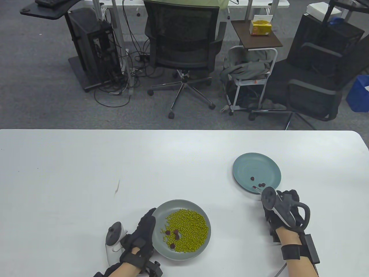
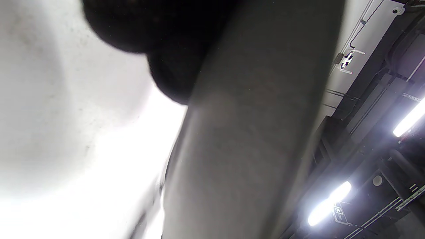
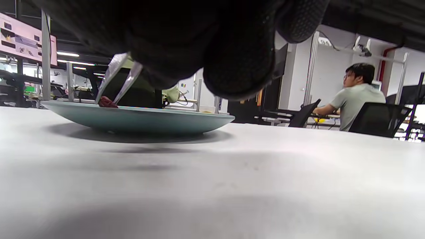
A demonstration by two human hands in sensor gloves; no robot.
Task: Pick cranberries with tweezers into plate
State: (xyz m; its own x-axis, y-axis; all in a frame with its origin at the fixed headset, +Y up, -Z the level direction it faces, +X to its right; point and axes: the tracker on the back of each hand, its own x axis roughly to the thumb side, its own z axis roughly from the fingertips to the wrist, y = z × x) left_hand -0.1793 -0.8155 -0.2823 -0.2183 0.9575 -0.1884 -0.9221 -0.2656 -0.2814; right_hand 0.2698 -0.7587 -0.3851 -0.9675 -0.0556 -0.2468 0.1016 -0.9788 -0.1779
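Dark red cranberries among yellow-green beans on a grey plate, a blue-green plate with dark red cranberries too, a white table, black gloves, shiny silver tweezers.

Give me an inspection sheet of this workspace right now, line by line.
Surface: white table, small dark mark.
Job's things: grey plate with green beans and cranberries; teal plate holding cranberries; tweezers tips around a cranberry.
Clutter: nothing seen.
Grippers: left hand holds the grey plate's rim; right hand holds the tweezers.
Cables: floor cables.
Surroundings: office chair, seated person.
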